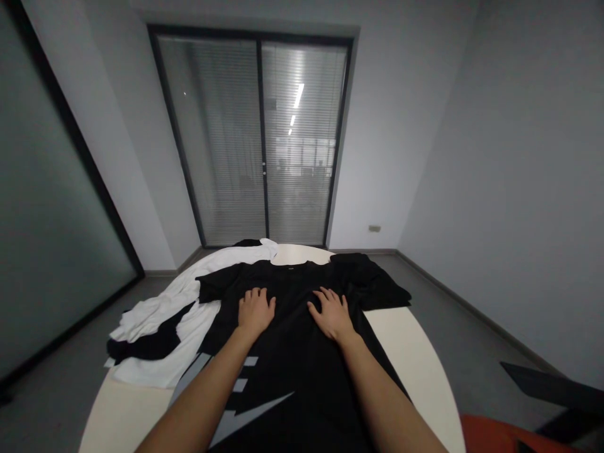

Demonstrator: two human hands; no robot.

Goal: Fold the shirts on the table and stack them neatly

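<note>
A black T-shirt (292, 321) with a grey printed design lies spread on the round pale table (415, 352), its collar at the far end. My left hand (255, 309) rests palm down on the left of its chest, fingers apart. On the right of the chest lies my right hand (331, 313), also flat with fingers spread. Neither hand grips the cloth. My forearms cover parts of the shirt's lower body and print.
White and black clothes (198, 314) lie in a loose heap along the table's left side. Dark folded fabric (368, 280) is at the far right, by the shirt's sleeve. A red chair (495, 434) stands at the lower right. Glass doors (259, 138) are beyond the table.
</note>
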